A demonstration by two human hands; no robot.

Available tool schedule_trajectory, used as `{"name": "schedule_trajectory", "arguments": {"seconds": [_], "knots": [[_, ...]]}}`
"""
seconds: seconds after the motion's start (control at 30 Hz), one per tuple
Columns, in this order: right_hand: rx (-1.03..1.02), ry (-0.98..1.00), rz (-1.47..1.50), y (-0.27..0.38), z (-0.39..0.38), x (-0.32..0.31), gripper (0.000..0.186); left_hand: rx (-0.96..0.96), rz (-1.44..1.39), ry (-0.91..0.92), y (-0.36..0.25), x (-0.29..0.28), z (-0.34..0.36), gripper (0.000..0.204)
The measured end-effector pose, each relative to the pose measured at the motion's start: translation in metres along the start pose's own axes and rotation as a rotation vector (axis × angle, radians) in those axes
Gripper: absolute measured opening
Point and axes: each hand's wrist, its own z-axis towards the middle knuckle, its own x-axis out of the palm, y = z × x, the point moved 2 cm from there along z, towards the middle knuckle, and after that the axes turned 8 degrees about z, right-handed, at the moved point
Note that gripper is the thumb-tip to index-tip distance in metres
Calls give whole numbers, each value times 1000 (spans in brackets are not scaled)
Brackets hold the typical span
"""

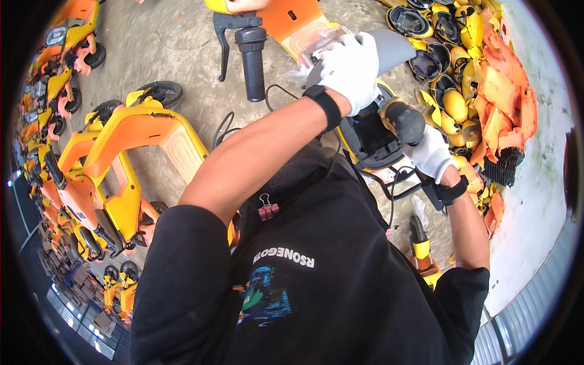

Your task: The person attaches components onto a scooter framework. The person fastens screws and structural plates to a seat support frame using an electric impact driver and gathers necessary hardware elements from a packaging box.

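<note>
My left hand (351, 70), in a white knit glove, is closed over a smooth grey curved panel (392, 50), which shows on both sides of it. My right hand (431, 151), gloved too, grips a cordless drill (406, 121) whose rounded body lies over a black open tray (368, 137) with a yellow edge. The drill's tip is hidden from this view. Crumpled clear plastic (316, 45) lies beside my left hand, on an orange panel (298, 24). Farther left, a black handlebar grip (253, 67) with a brake lever (223, 55) points toward me.
Yellow and orange bike frames (134, 134) stand in rows on the left. Helmets (447, 61) and orange body panels (505, 91) are piled along the white wall (517, 207) at right. Black cables (225, 128) loop near my left forearm. A small wheel (417, 228) stands below my right hand.
</note>
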Motion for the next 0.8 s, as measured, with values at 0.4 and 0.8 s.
{"name": "schedule_trajectory", "arguments": {"seconds": [0.4, 0.8], "knots": [[145, -21, -145, 13, -25, 34, 35, 11, -48, 103, 4, -7, -15, 64], [138, -46, -69, 23, -38, 67, 31, 95, -27, 47, 5, -25, -20, 57]]}}
